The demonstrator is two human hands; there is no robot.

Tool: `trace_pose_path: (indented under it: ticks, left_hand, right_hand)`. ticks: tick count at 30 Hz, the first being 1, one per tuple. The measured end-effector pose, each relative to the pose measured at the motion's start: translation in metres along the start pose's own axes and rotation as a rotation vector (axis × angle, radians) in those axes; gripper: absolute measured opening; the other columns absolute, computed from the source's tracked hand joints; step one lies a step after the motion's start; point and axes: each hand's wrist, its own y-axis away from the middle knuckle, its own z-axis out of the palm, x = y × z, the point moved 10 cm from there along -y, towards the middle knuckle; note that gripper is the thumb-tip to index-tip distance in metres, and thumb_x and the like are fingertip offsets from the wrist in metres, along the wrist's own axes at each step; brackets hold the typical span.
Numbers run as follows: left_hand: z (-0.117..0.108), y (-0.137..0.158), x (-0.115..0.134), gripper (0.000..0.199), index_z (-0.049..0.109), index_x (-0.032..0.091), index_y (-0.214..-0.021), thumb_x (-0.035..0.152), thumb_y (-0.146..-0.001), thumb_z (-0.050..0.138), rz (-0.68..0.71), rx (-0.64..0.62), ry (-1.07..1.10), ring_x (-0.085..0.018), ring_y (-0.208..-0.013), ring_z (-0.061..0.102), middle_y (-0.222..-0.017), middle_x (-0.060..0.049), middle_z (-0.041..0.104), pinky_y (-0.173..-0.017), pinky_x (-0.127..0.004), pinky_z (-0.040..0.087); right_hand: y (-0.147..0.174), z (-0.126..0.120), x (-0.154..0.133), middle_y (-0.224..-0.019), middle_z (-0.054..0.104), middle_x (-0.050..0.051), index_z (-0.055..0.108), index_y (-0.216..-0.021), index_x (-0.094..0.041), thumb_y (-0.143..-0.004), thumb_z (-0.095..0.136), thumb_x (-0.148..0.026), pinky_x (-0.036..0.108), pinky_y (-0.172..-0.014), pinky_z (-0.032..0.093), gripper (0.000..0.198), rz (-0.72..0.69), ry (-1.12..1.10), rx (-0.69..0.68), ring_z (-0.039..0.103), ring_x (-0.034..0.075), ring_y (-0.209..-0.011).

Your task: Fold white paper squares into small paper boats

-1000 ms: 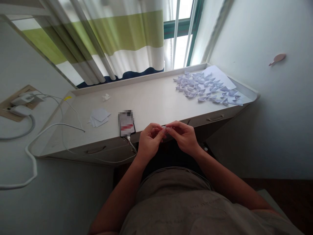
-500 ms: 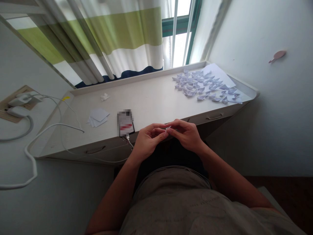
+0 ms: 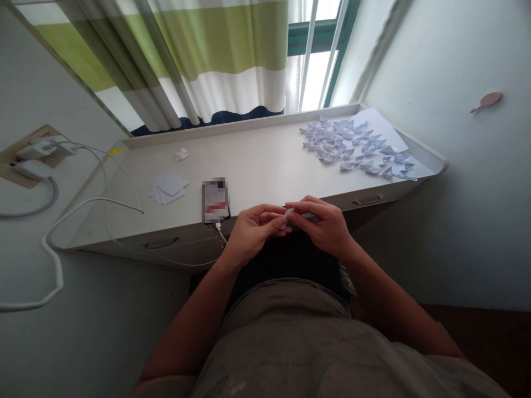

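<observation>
Between my hands, just past the desk's front edge, is a small piece of folded white paper (image 3: 287,213), mostly covered by fingers. My left hand (image 3: 256,228) pinches it from the left with thumb and fingers. From the other side, my right hand (image 3: 318,220) has its thumb and fingertips closed on the same paper. Many small folded paper boats (image 3: 332,141) lie in a cluster at the right end of the desk. A few flat white paper sheets (image 3: 169,187) are stacked loosely at the left.
The white desk (image 3: 249,160) has a raised rim at the back. A phone (image 3: 215,202) with a charging cable lies near the front edge. A crumpled white bit (image 3: 181,154) sits farther back. White cables (image 3: 56,271) run from a wall socket (image 3: 31,155) on the left.
My right fingers have lifted and spread slightly around the paper, showing a little more of it. The whole view has shifted slightly.
</observation>
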Motion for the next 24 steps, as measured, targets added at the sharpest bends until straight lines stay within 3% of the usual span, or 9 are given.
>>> trace_pose_path:
  ticks: [7, 14, 17, 24]
  left_hand:
    - [-0.006, 0.0, 0.007, 0.042, 0.079, 0.017, -0.104, 0.042, -0.076, 0.099, 0.085, 0.079, -0.058, -0.02, -0.081, 0.083, -0.094, -0.006, 0.085, -0.08, -0.032, 0.069]
    - [-0.004, 0.006, 0.018, 0.028, 0.082, 0.018, -0.104, 0.041, -0.089, 0.088, 0.218, 0.146, -0.272, -0.023, -0.081, 0.083, -0.092, -0.007, 0.085, -0.08, -0.034, 0.069]
    - [-0.001, 0.006, 0.018, 0.027, 0.082, 0.019, -0.104, 0.042, -0.091, 0.085, 0.233, 0.136, -0.297, -0.022, -0.079, 0.083, -0.096, -0.007, 0.086, -0.078, -0.033, 0.069]
    - [-0.003, 0.006, 0.02, 0.026, 0.083, 0.021, -0.11, 0.043, -0.097, 0.078, 0.292, 0.122, -0.449, -0.024, -0.085, 0.084, -0.102, -0.008, 0.087, -0.082, -0.034, 0.067]
  right_hand:
    - [-0.005, 0.003, 0.001, -0.094, 0.078, 0.003, 0.084, -0.124, -0.027, -0.103, 0.075, -0.028, 0.031, -0.08, 0.062, 0.022, -0.013, 0.003, -0.058, 0.073, 0.017, -0.083]
    - [-0.004, 0.006, 0.02, -0.094, 0.082, 0.003, 0.079, -0.128, -0.025, -0.1, 0.076, -0.036, 0.036, -0.084, 0.066, 0.03, 0.152, -0.058, -0.074, 0.077, 0.019, -0.083]
    - [-0.002, 0.008, 0.024, -0.094, 0.084, 0.004, 0.079, -0.121, -0.023, -0.1, 0.075, -0.038, 0.036, -0.084, 0.066, 0.026, 0.18, -0.062, -0.08, 0.078, 0.019, -0.083]
    - [0.0, 0.008, 0.021, -0.094, 0.084, 0.005, 0.081, -0.114, -0.021, -0.1, 0.07, -0.027, 0.033, -0.078, 0.064, 0.019, 0.162, -0.023, -0.103, 0.079, 0.02, -0.082]
